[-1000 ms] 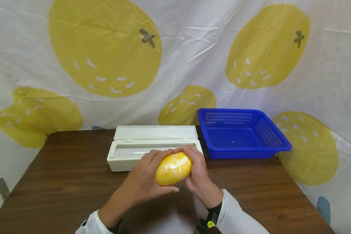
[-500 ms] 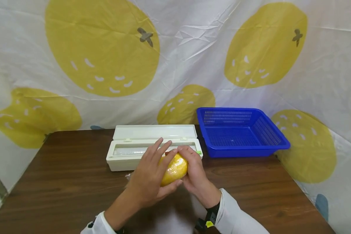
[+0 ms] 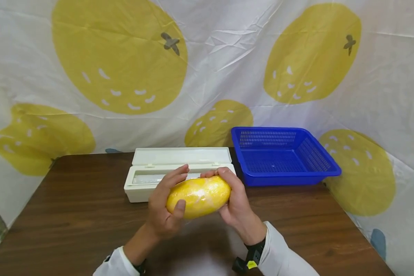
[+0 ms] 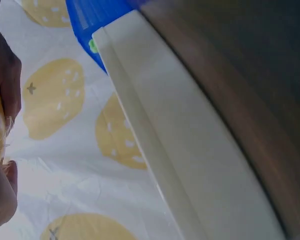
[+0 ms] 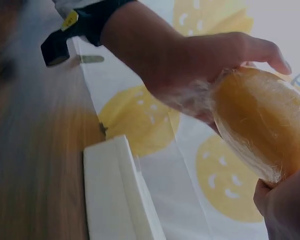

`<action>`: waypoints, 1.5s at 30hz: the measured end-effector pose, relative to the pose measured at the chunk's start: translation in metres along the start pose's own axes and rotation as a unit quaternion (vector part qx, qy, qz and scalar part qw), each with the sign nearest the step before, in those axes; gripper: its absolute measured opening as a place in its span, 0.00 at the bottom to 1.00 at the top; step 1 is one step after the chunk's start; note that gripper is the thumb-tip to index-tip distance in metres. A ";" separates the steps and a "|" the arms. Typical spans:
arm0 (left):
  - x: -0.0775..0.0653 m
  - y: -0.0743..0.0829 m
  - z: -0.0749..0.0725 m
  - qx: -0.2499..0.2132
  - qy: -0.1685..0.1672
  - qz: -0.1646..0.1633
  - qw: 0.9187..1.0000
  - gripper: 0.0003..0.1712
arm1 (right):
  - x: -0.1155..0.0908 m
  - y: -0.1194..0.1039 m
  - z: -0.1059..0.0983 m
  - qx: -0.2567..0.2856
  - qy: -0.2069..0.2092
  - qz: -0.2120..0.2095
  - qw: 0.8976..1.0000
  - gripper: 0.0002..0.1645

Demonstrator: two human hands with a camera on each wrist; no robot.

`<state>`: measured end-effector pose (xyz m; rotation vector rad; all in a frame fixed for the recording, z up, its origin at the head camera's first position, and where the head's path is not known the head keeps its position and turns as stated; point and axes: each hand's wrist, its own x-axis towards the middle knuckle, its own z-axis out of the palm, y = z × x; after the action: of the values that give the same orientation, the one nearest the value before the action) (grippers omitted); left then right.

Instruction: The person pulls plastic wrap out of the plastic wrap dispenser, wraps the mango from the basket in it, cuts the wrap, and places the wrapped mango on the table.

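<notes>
A yellow oval fruit (image 3: 201,195) in shiny cling film lies between both hands above the table. My left hand (image 3: 160,209) holds its left end, thumb in front and fingers behind. Around the right end curls my right hand (image 3: 240,205), its fingers over the top and back. Crinkled clear film shows on the fruit (image 5: 262,117) in the right wrist view, bunched near the right palm. Just behind the hands stands a white cling film dispenser box (image 3: 137,194) with its lid (image 3: 181,156) raised and a roll of film (image 3: 146,179) inside, partly hidden by the hands.
A blue plastic basket (image 3: 293,180) with slotted walls stands at the back right, beside the dispenser box. The brown wooden table (image 3: 76,218) ends at a hanging white cloth (image 3: 224,76) printed with yellow fruit shapes.
The left hand first opened its fingers across the fruit, then shifted left to its left end. The fruit has turned, now showing its long side. The box and basket stay put.
</notes>
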<state>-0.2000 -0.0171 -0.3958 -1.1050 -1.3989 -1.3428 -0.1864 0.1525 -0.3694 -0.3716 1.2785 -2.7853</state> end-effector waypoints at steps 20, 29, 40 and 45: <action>0.002 0.008 -0.017 -0.402 0.161 -0.443 0.785 0.35 | -0.007 0.030 0.012 -0.078 -0.024 -0.097 0.992 0.17; 0.010 0.010 -0.022 -0.382 0.143 -0.434 0.804 0.30 | -0.008 0.033 0.014 -0.075 -0.010 -0.135 0.988 0.20; 0.017 0.016 -0.025 -0.367 0.149 -0.423 0.815 0.30 | -0.008 0.030 0.015 -0.107 -0.039 -0.137 0.984 0.19; 0.024 0.014 -0.034 -0.381 0.120 -0.422 0.814 0.31 | -0.002 0.010 0.006 -0.280 -0.101 -0.159 0.941 0.21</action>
<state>-0.1909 -0.0502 -0.3685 -0.7002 -1.1954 -2.7567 -0.1835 0.1417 -0.3734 -0.9401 2.0989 -2.4522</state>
